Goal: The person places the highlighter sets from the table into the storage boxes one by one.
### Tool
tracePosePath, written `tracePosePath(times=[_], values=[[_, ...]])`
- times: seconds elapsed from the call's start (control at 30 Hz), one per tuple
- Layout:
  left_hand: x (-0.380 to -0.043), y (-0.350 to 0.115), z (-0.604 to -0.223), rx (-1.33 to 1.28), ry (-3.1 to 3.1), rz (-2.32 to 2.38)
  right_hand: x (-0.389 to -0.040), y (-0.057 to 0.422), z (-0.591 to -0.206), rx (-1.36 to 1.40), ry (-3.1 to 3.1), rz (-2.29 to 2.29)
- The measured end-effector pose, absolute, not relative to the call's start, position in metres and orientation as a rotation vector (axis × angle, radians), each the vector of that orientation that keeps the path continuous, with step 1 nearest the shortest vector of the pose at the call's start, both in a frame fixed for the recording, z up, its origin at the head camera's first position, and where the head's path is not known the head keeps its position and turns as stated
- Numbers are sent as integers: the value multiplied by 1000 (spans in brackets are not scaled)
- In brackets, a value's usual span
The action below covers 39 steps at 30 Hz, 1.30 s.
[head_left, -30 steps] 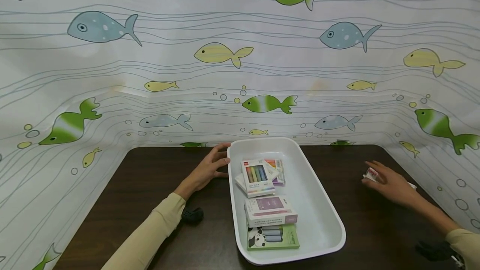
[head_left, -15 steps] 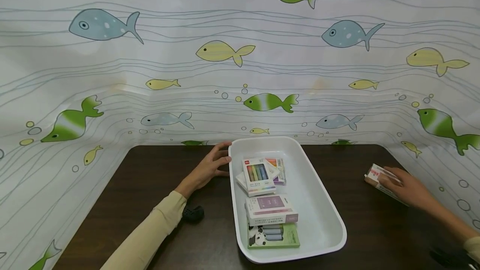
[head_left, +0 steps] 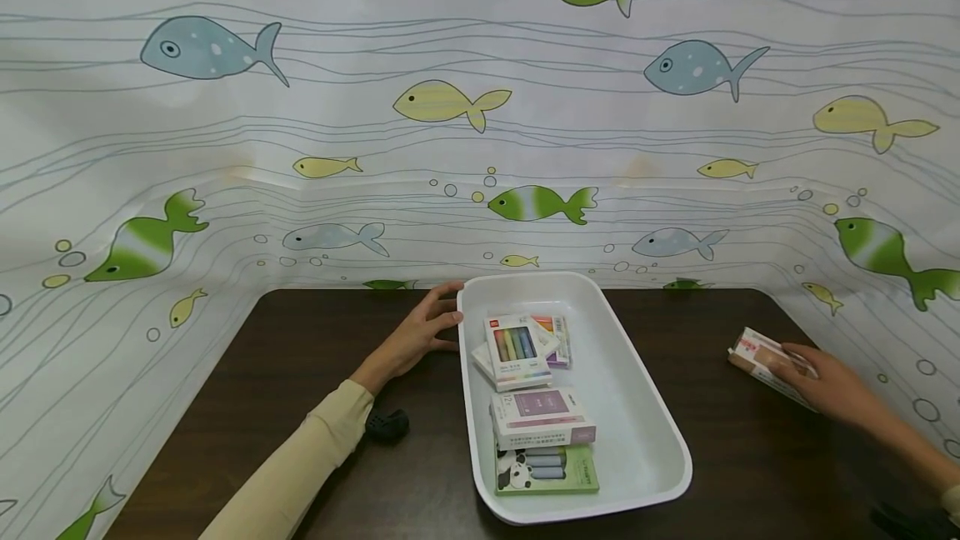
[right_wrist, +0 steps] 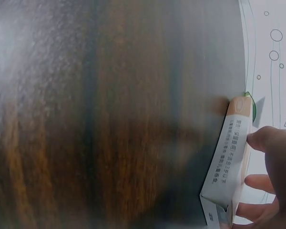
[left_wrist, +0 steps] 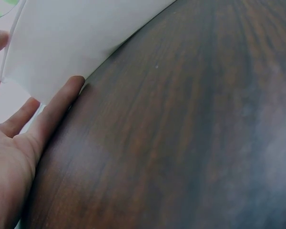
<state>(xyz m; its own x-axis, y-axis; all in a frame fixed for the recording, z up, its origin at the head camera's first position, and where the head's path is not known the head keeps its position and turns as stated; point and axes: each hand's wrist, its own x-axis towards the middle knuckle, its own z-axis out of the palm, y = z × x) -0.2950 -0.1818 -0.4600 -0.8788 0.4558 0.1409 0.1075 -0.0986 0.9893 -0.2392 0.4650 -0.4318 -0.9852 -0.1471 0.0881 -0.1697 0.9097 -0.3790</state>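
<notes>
My left hand (head_left: 416, 336) rests against the left outer wall of a white plastic tray (head_left: 645, 390). In the left wrist view its straight fingers (left_wrist: 62, 105) touch that wall. On the table's right side lies a small white and tan cardboard box (head_left: 753, 357) with pink print. The fingers of my right hand (head_left: 825, 382) touch this box, at its right end in the head view. The right wrist view has the thumb and fingertips along one edge, not wrapped round the box (right_wrist: 226, 157). Printed text covers its side, and its near end flap looks creased.
Inside the tray, along its left, lie a box of coloured sticks (head_left: 517, 357) on other packs, a white and mauve box (head_left: 540, 415) and a green panda box (head_left: 558, 477). A black object (head_left: 386, 427) sits near the left sleeve. Fish-patterned sheeting (head_left: 540, 132) borders the dark table.
A second ago my right hand gripped the small box, mostly covering it. The box then lay down flat on the table, and the hand slid rightward along it. Tray and left hand stayed put.
</notes>
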Motion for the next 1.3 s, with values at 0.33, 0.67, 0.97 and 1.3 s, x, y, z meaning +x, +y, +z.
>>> tracePosePath(times=[0.33, 0.67, 0.97, 1.3], values=[[-296, -182, -459, 613, 1932, 2064, -233, 480, -430, 93, -3120, 483], [-295, -182, -459, 614, 1914, 2069, -232, 487, -432, 147, -3092, 473], [-292, -182, -457, 622, 1907, 2079, -233, 496, -431, 132, -3144, 480], [-292, -183, -457, 652, 1914, 2066, -227, 491, -426, 83, -3119, 539]])
